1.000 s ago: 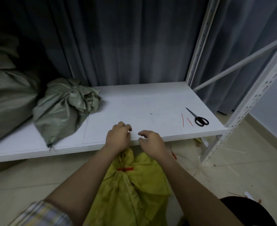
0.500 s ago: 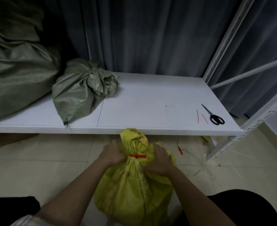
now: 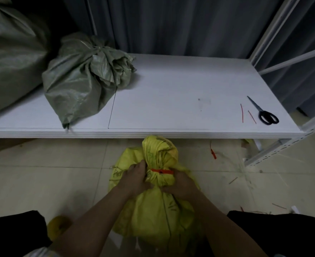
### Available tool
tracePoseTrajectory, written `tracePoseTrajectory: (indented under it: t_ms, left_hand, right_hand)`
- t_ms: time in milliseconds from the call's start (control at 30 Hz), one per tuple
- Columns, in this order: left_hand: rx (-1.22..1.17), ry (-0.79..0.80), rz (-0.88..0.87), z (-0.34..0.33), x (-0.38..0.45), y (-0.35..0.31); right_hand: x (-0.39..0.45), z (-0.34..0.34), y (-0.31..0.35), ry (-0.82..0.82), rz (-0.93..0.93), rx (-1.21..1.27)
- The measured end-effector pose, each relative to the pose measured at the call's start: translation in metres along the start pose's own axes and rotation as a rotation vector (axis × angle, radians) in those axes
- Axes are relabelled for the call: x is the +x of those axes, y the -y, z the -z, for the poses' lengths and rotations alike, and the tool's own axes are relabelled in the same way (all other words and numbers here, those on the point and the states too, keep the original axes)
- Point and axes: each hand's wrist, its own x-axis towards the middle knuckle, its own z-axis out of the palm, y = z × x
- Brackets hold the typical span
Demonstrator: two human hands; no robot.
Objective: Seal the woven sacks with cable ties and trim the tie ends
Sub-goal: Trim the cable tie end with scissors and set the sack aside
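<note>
- The yellow sack (image 3: 158, 210) stands on the tiled floor (image 3: 60, 173), just in front of the white shelf (image 3: 171, 93).
- Its top is bunched into a neck, and a red cable tie (image 3: 162, 171) goes around that neck.
- The left hand (image 3: 135, 178) grips the sack on the left side of the neck, with its fingers curled into the cloth.
- The right hand (image 3: 182, 183) grips the sack on the right side, just under the end of the tie.
- A green sack (image 3: 82, 78) lies on the shelf at the left, with its top bunched up.
- A bigger green sack (image 3: 10, 62) lies just beside it, at the far left.
- Black scissors (image 3: 264, 113) lie on the right end of the shelf.
- 2 red tie pieces (image 3: 242, 113) lie just beside the scissors.
- One more red tie bit (image 3: 213, 154) lies on the floor under the shelf edge.
- Gray curtains (image 3: 171, 25) hang behind the shelf.
</note>
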Motion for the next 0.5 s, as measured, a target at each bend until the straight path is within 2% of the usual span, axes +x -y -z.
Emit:
tracePoseTrajectory:
  t_ms: [300, 500]
  left_hand:
    - [-0.005, -0.099, 0.011, 0.012, -0.013, -0.005]
    - [-0.006, -0.123, 0.009, 0.033, -0.034, -0.012]
  right_hand:
    - [-0.013, 0.01, 0.029, 0.041, -0.037, -0.007]
    - [-0.037, 0.022, 0.06, 0.005, 0.023, -0.041]
